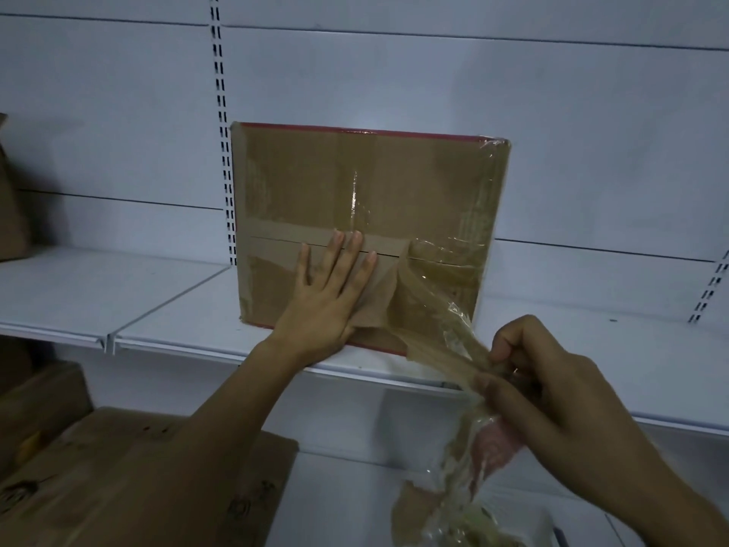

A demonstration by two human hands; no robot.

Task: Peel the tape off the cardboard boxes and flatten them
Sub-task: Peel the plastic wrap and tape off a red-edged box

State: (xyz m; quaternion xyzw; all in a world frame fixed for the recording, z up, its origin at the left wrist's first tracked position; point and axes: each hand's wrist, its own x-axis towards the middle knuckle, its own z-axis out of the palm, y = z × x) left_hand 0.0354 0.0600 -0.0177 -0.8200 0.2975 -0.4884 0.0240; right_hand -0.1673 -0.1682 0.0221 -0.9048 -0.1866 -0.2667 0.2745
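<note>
A brown cardboard box point(315, 183) with red edges stands on a white shelf point(177, 305), its taped face toward me. My left hand point(327, 290) presses flat against the lower middle of that face, fingers straight across the flap seam. A wide strip of clear tape point(426, 309), with brown paper fibres stuck to it, is lifted off the seam and stretches down to the right. My right hand point(552, 384) pinches that strip in front of the shelf edge. Crumpled peeled tape point(465, 479) hangs below the right hand. More tape still covers the box's right side and top corner.
Another cardboard box point(138, 475) sits low at the left under my left forearm, with more brown cardboard point(12, 199) at the far left on the shelf. A white slotted back panel point(394, 73) rises behind the box.
</note>
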